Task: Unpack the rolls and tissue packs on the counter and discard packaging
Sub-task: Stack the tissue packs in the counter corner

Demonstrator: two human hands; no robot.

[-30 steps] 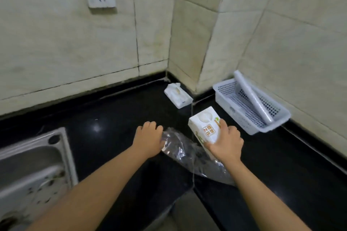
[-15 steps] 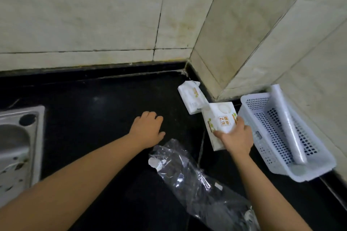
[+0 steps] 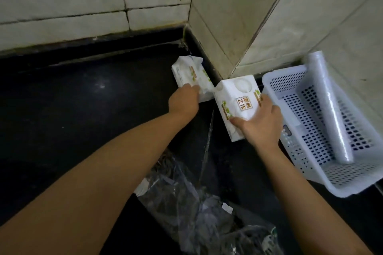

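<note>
**Both our arms stretched forward, each hand on a pack**

Our left hand reaches ahead with the forearm nearly straight, palm down, fingertips pressed onto the far tissue pack. Our right hand sits closer in, wrist slightly bent, thumb spread left and fingers curled over the near tissue pack, gripping its edge.

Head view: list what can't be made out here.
- Far tissue pack: its near end is covered by the left hand.
- Near tissue pack: its lower corner is under the right hand.
- Clear plastic wrapper: cut off by the bottom edge; its small label is unreadable.
- White basket: its right side leaves the frame.
</note>
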